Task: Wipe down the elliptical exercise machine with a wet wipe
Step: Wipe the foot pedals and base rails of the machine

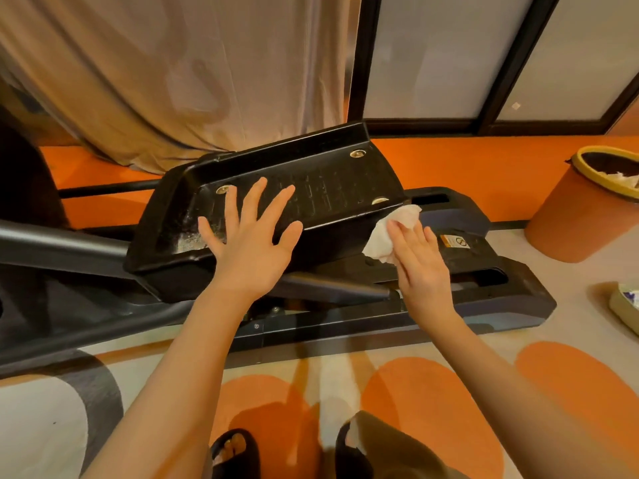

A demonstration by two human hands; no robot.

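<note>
Feet: two dark slippers [235,451] showing at bottom edge, standing on floor [432,409] w/ pale ground and big orange ovals; knee in olive fabric poking in by the right one.
Left hand: left hand [249,233] lying flat, fingers straight and spread apart, palm pressing on near edge of the pedal, fingertips reaching onto its ribbed top; holding nothing.
Right hand: right hand [420,261] w/ fingers straight and close together, pressing the wipe against the pedal's right end; not curled round it.
Wipe: white wet wipe [387,233], crumpled, sitting btwn right palm and pedal's lower right corner, bunching out above and left of the fingers.
Pedal: black foot pedal [332,191] of the machine, tilting, raised lip along far side and left end, three silver bolts showing on top, whitish dust patch in near-left corner just beside left thumb.
Machine: elliptical machine [484,302] running left to right under the pedal, dark rails and base on the floor, yellow warning sticker near right hand.
Bin: orange bin [570,219] w/ yellow rim at right, well apart from machine, white crumpled bits inside.
Right edge: pale packet [626,305] on floor, half cut off, can't tell what it is.
Background: beige curtain [173,70] hanging behind, dark-framed panels [449,53] to its right, orange wall strip below.
</note>
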